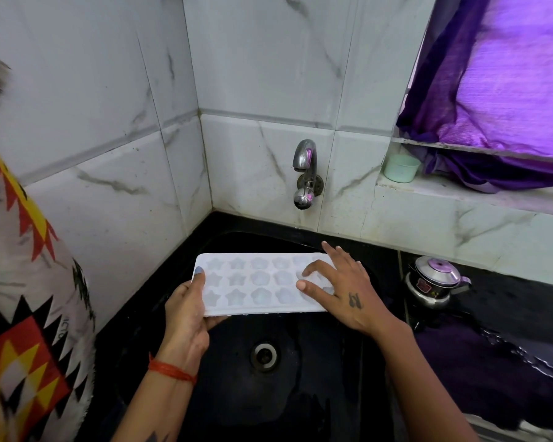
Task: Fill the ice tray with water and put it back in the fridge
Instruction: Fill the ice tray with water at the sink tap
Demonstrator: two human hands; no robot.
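While the white ice tray [259, 283] was held level over the black sink [300, 393], below and in front of the tap [305, 173], no water was seen running. Left hand [186, 317] gripped the tray's near-left corner, thumb curled on top. Right hand [339, 290] rested with spread, fairly straight fingers on the tray's right end. Judged step: positioning for filling. Next move would call for opening the tap and keeping the tray level.

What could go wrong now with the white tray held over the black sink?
The white plastic ice tray is gripped only by the left hand at one end; the right hand just rests flat on it, so it may tip. It sits left of the chrome wall tap, so water might miss some cells.
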